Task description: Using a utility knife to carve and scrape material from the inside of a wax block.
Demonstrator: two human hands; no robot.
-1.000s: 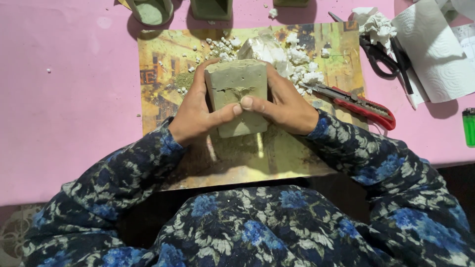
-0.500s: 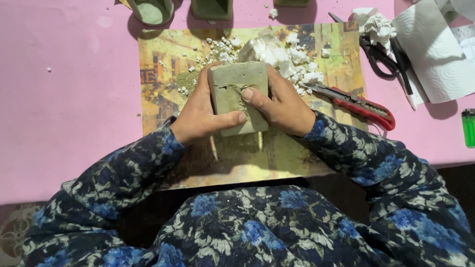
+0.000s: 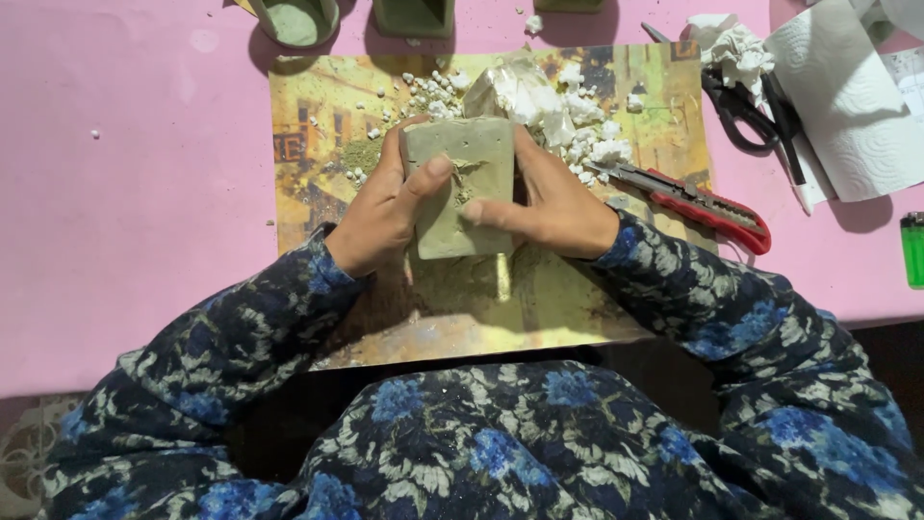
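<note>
While both clamp it, green block (image 3: pixel 460 188) btwn left grip (image 3: pixel 385 207) & right grip (image 3: pixel 549 207), thumbs on top

A red knife (image 3: pixel 695 200) lies at the right edge of the yellowish mat (image 3: pixel 308 173), with white crumbs (image 3: pixel 587 125) heaped near the mat's top. Farther right on the pink table (image 3: pixel 135 193) sit black scissors (image 3: pixel 746 106), paper towel (image 3: pixel 847 96) and a green lighter (image 3: pixel 912 248) (partly cut off).
</note>
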